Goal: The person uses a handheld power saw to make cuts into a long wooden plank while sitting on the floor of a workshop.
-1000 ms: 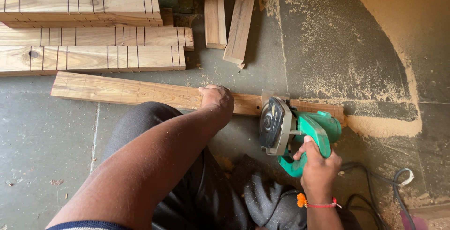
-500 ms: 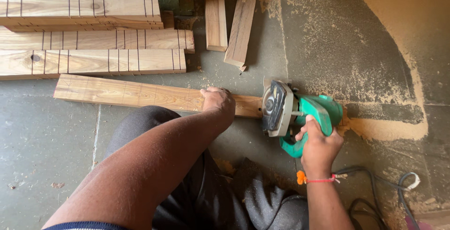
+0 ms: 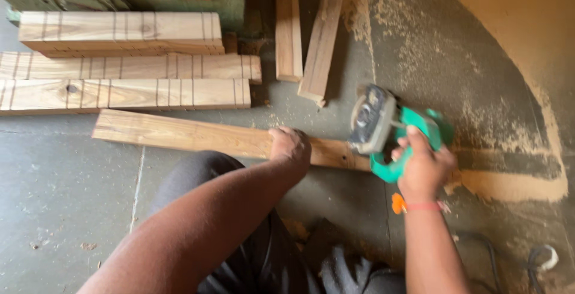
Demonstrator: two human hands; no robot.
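Head view, looking down at the floor (image 3: 72, 210). The wooden plank (image 3: 179, 133) lies flat on the concrete, its long axis running from 9 o'clock to 3 o'clock with a slight downward slope to the right. The left hand (image 3: 291, 148) presses on it near mid-length, fingers curled over the far edge. The right hand (image 3: 424, 168), fingers wrapped tight around the handle, holds the green power saw (image 3: 389, 127) at the plank's 3 o'clock end, just beside the left hand. The right hand is thus nearer that end. Marked boards (image 3: 126, 66) lie stacked at 11 o'clock; sawdust (image 3: 509, 183) is heaped at 3 o'clock.
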